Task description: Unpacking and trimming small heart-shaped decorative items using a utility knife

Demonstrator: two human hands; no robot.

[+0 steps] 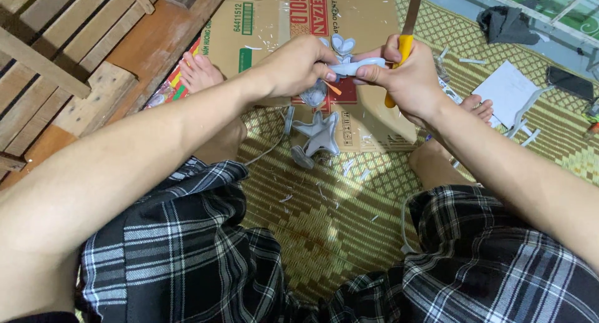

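My left hand [298, 64] pinches one end of a small pale grey plastic part [357, 66]. My right hand [405, 79] grips a knife with a yellow handle [404, 48], its blade pointing up and away, and its thumb and fingers also press on the same grey part. A thin orange sliver sticks out just below the part. Under my hands, several grey star-shaped and heart-shaped plastic pieces [319, 134] lie on a flattened cardboard box [268, 23]. My legs in plaid shorts frame the spot.
A woven yellow mat [337, 217] strewn with plastic shavings covers the floor. Wooden slats [56, 61] stand at the left. At the right lie a white sheet [504, 89], white plastic bits, a dark cloth [506, 23] and a dark phone [569, 83].
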